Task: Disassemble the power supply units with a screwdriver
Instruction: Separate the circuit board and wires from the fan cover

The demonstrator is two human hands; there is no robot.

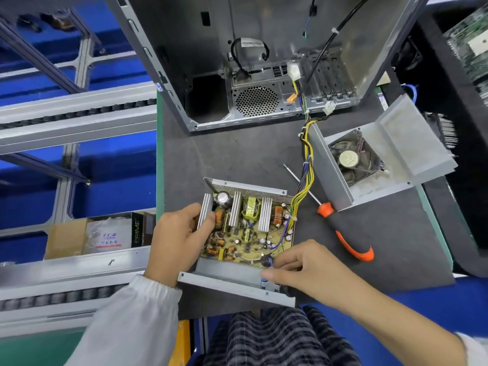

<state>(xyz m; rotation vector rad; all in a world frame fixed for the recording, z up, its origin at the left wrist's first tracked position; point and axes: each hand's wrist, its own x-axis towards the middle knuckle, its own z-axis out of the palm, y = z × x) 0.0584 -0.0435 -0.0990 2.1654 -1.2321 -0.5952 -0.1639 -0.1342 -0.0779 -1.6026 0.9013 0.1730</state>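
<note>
Left hand (177,235) grips open grey metal power supply unit (247,228); right hand (295,262) pinches its near wall. Orange-handled screwdriver (326,208) lies beside (under yellow wire bundle (306,165)) on dark grey surface (237,154).

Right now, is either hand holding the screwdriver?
No: the screwdriver lies on the mat beside the fan cover, while the left hand and right hand are both on the power supply unit.

Dark grey bench mat (237,154), aluminium conveyor rails (74,114), blue floor (116,175)
</note>
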